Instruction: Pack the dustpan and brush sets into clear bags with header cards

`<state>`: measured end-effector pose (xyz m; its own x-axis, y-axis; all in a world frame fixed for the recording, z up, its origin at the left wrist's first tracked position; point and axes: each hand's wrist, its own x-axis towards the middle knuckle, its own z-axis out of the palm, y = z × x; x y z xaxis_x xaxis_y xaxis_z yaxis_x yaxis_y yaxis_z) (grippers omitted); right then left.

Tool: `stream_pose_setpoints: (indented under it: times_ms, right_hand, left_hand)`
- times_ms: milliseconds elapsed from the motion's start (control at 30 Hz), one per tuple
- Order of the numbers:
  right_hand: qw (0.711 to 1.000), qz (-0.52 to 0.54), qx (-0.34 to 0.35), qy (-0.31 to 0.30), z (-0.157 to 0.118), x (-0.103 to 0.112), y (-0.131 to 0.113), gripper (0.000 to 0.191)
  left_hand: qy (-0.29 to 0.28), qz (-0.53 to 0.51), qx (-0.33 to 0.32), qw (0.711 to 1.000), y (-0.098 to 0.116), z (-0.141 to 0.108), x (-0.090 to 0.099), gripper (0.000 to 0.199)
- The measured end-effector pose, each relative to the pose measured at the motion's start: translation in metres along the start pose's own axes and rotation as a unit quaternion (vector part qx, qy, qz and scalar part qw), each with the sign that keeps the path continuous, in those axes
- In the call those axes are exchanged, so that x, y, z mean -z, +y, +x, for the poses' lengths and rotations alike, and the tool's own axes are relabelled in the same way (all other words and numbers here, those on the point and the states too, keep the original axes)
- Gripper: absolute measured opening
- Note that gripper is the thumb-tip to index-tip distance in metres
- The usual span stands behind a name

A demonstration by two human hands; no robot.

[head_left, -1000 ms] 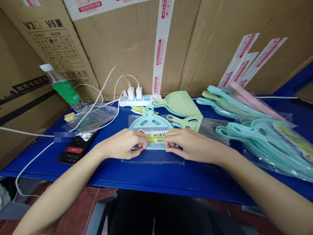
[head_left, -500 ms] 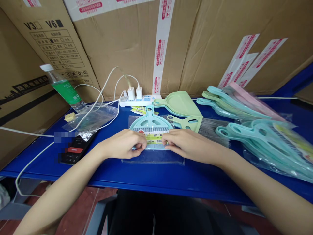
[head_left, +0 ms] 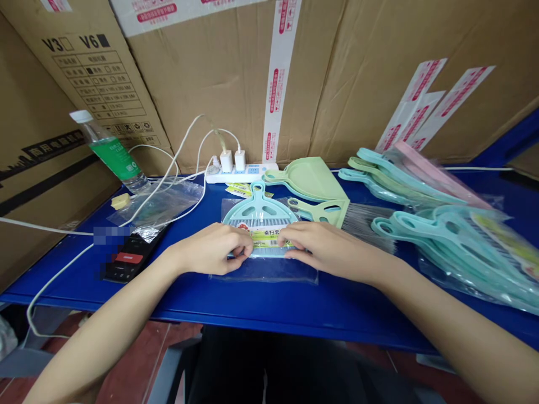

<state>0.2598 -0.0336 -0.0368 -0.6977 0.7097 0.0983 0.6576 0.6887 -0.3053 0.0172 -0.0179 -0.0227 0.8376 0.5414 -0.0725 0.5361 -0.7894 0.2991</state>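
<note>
A light blue dustpan and brush set (head_left: 260,211) in a clear plastic bag (head_left: 269,270) lies flat on the blue table, its handle pointing away from me. A yellow-green and white label (head_left: 269,235) shows across the bristles. My left hand (head_left: 225,247) rests on the left side of the set, fingers curled in and thumb pressed against them at the bag. Over its right side lies my right hand (head_left: 314,244), fingers bent and touching the label's right end, with the thumb apart from them. Both palms face down, and part of the set is hidden under the hands.
Green dustpan (head_left: 311,177) and green brush (head_left: 322,210) lie behind my right hand. Bagged blue sets (head_left: 458,241) are piled at right. A power strip (head_left: 256,173), bottle (head_left: 115,157), phone (head_left: 132,258) and white cables stand or lie at back and left. Cardboard boxes (head_left: 236,73) wall the back.
The fingers of my right hand have loosened slightly and moved apart from its thumb. My left hand and the bagged set stay in place.
</note>
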Motion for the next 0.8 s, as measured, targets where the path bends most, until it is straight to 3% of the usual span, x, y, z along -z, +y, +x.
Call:
stream_pose_setpoints:
  times_ms: [800]
  right_hand:
    - [1.000, 0.004, -0.002, -0.005, 0.0000, 0.0005, -0.0010, 0.009]
  left_hand:
    - [0.007, -0.019, 0.004, 1.000, -0.0057, 0.0015, -0.0027, 0.010]
